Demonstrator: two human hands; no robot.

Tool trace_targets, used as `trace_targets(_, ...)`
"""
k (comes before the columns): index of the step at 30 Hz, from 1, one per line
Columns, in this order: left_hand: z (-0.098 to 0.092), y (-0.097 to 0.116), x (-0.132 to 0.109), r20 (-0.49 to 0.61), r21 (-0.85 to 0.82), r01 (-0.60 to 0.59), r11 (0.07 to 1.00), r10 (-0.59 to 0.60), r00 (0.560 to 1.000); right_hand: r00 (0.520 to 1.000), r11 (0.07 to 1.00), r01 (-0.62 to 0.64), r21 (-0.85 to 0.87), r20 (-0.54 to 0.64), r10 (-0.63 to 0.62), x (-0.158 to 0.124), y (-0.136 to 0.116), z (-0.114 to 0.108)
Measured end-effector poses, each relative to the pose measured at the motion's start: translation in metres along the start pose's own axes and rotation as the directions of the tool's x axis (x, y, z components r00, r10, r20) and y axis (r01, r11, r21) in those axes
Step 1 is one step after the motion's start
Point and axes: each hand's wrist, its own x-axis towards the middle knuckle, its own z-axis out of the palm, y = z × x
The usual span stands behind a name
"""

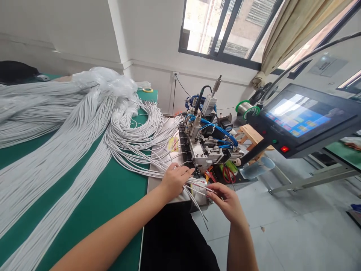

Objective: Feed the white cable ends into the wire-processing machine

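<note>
My left hand [176, 181] is closed over several white cables [141, 170] at the front of the machine. Just to its right, my right hand [225, 199] pinches the tip of a white cable between thumb and fingers. A few loose cable ends [199, 207] hang down between the two hands. The cables run back leftward into a large looped bundle on the green table. Beyond my hands stands the bench machine [201, 150] with blue air tubes, and a row of cables lies along its near side.
Long bundles of white cable [56, 158] and clear plastic bags [104, 81] cover much of the green table [118, 218]. A touchscreen panel [299, 116] leans in at right. Red-handled scissors [229, 174] lie beside the machine. A solder wire spool [247, 109] stands behind.
</note>
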Motion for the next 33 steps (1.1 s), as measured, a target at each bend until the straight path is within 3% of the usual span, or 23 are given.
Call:
trace_targets(10, 0.005, -0.003, -0.001, 0.001, -0.037, -0.034, 0.999, 0.034, 0.999, 0.992, 0.998, 0.055, -0.017, -0.111, -0.056, 0.017, -0.009, 0.017)
trace_targets(15, 0.005, -0.003, 0.000, 0.014, -0.030, -0.053, 0.998, 0.053, 0.998, 0.989, 0.995, -0.010, 0.103, -0.144, 0.025, 0.028, -0.010, 0.028)
trace_targets(21, -0.002, 0.003, 0.002, -0.128, -0.073, 0.115, 0.991, -0.123, 0.984, 0.954, 0.961, -0.035, 0.274, -0.277, 0.114, 0.041, -0.002, 0.035)
trace_targets(23, -0.003, 0.003, 0.003, -0.138, -0.089, 0.140, 0.986, -0.151, 0.979, 0.953, 0.942, -0.053, 0.331, -0.266, 0.147, 0.044, -0.002, 0.036)
trace_targets(28, 0.000, 0.003, 0.003, -0.105, -0.056, 0.084, 0.995, -0.090, 0.990, 0.942, 0.921, -0.105, 0.375, -0.259, 0.213, 0.052, -0.002, 0.036)
trace_targets(33, 0.003, 0.003, 0.004, -0.057, -0.037, 0.066, 0.997, -0.068, 0.996, 0.956, 0.928, -0.115, 0.355, -0.215, 0.201, 0.053, 0.002, 0.033)
